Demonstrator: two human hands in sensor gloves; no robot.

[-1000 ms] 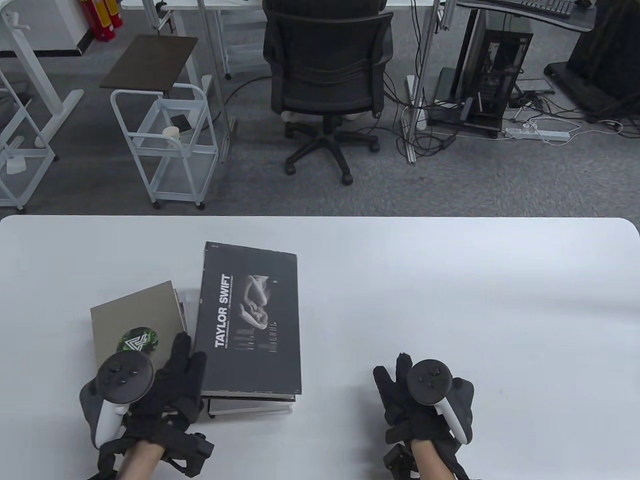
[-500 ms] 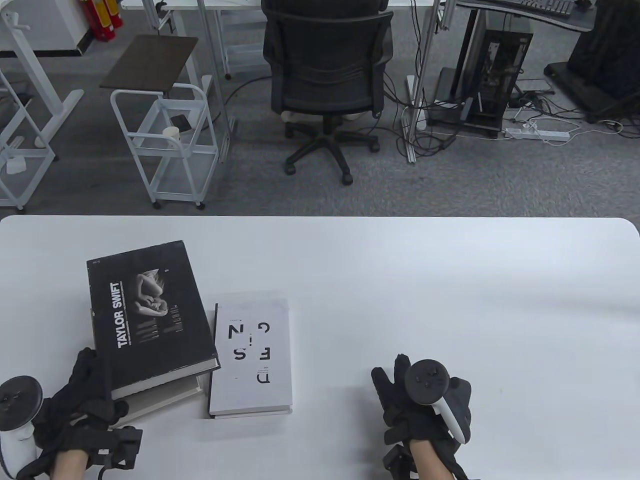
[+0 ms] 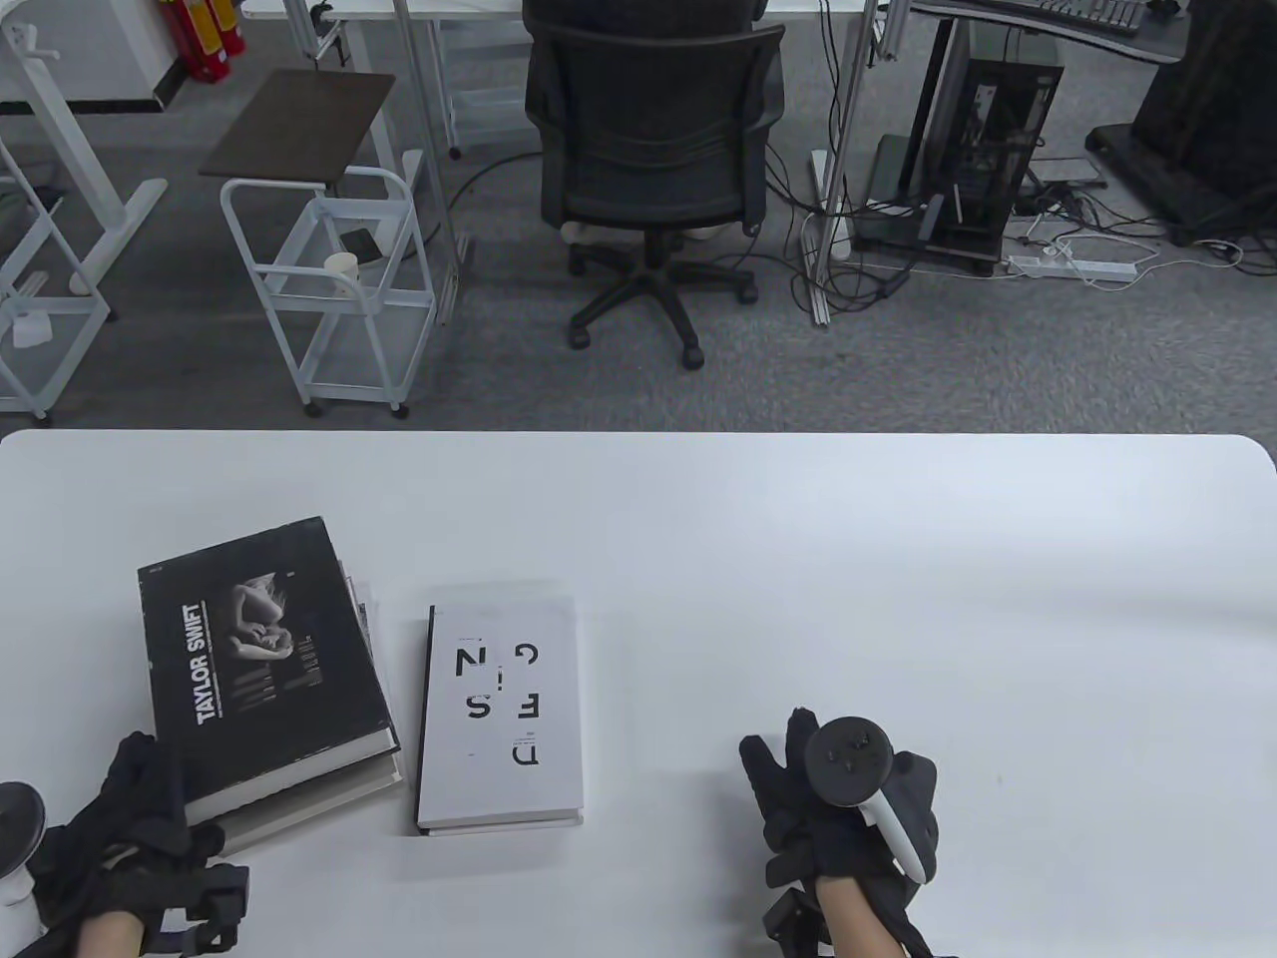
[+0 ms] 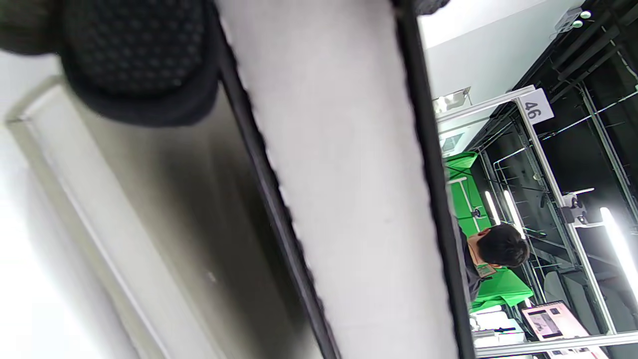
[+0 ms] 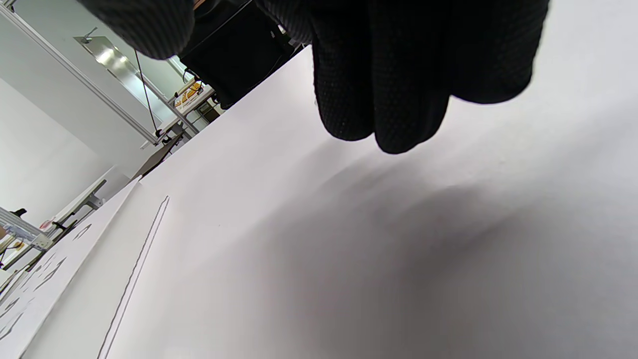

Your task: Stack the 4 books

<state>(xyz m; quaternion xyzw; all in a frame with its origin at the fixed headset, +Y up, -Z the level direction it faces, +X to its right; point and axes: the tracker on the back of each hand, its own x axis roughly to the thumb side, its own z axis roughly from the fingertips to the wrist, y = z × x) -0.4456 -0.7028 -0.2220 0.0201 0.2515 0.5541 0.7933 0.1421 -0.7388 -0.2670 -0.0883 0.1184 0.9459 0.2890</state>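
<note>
Gripping the black book's (image 3: 264, 654) near corner, left hand (image 3: 140, 808) (thumb on top); right hand (image 3: 828, 808) loosely spread, palm-down on table (image 3: 898, 599).

Looks like an office that doubles as a lab. Grey carpet floor, a black mesh office chair (image 3: 653, 150) at 12 o'clock, a PC tower (image 3: 983, 150) with a tangle of cables and a power strip (image 3: 1072, 266) at 1 o'clock, a white rolling cart (image 3: 334, 289) at 11. The left wrist view catches aluminium frame rigs, one tagged 46 (image 4: 532, 109), tube lights and green screen cloth (image 4: 471, 199).
</note>
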